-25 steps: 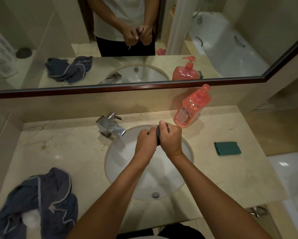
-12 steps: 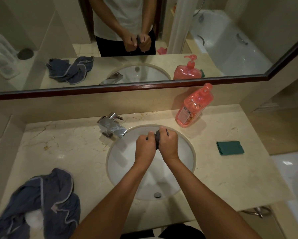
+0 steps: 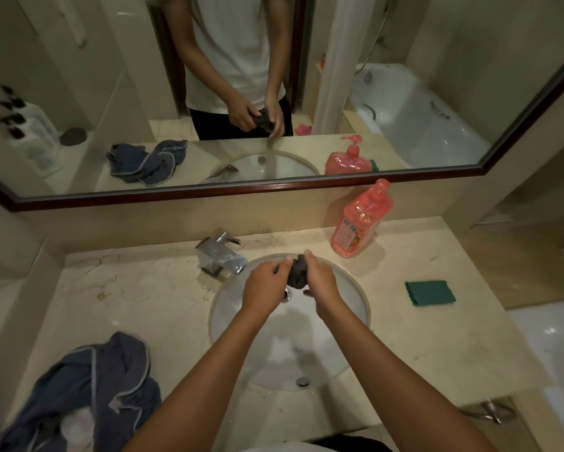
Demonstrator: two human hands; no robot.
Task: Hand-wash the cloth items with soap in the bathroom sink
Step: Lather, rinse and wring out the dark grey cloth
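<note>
a: head view shows you with both hands over the far half of the sink (image 3: pixel 365 308). your left hand (image 3: pixel 263 285) pinches one side of a small dark cloth (image 3: pixel 297 272) and your right hand (image 3: pixel 320 282) curls round the other side, so the wad sits bunched between them above the basin.

b: what can go wrong for you from here?

a: my guess is drips and splash. you hold the cloth close to the far rim, so water squeezed out may land on the counter (image 3: pixel 150 288) rather than in the bowl. the faucet (image 3: pixel 220 256) stands just left of your left hand; a wide twist could knock your knuckles on it. if your grip slackens, the wad likely drops toward the drain (image 3: pixel 287 293) below.

b: and room for you to move?

a: right of the sink, the red soap bottle (image 3: pixel 360 220) stands at the far edge by the wall, and a folded green cloth (image 3: pixel 430 292) lies well apart toward the right edge. at near left, a blue-grey towel (image 3: pixel 88 386) is heaped on the counter, hanging close to its near edge, so a swinging elbow might drag it off. between the towel and the faucet the stone is bare. i cannot tell whether water is running.
</note>
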